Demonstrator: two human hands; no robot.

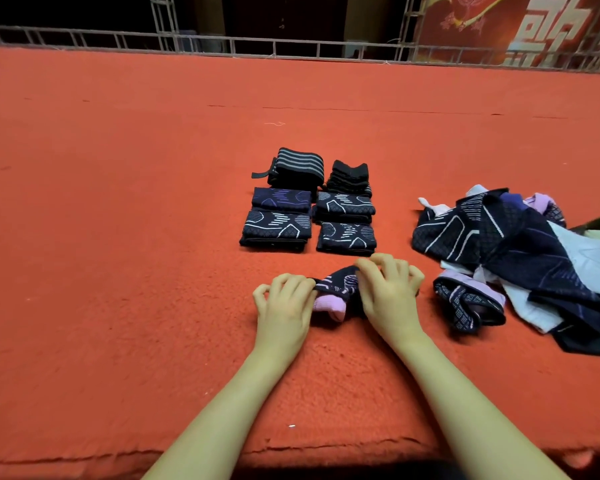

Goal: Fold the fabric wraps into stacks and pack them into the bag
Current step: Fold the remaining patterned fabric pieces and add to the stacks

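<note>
Hands are both low on the red carpet (118,237), near edge of scene, w/ one small wrap (336,292) between them. Left hand (284,306) has fingers curled and pinches the left end of this wrap; right hand (388,292) lies over the right part, fingers bent down on the cloth, thumb side toward the middle. The wrap is dark navy w/ pale pattern and a pink cuff showing at the near side, and its long axis runs left-right, so each hand has its own end and neither must reach across. I judge the step in hand is one more fold, prob. bringing one end over the other along this axis, then the piece must go far, because the folded stacks (309,209) stand directly beyond the fingers, in two columns, close but not touching the wrap. Unfolded pile (520,258) lies to the right, nearer to the right hand, so this hand is the natural one for the next piece. At far right edge, behind the pile, something dark and beige shows, maybe the bag, but I cannot tell. Many pieces are not folded yet, approx. half of work left.
</note>
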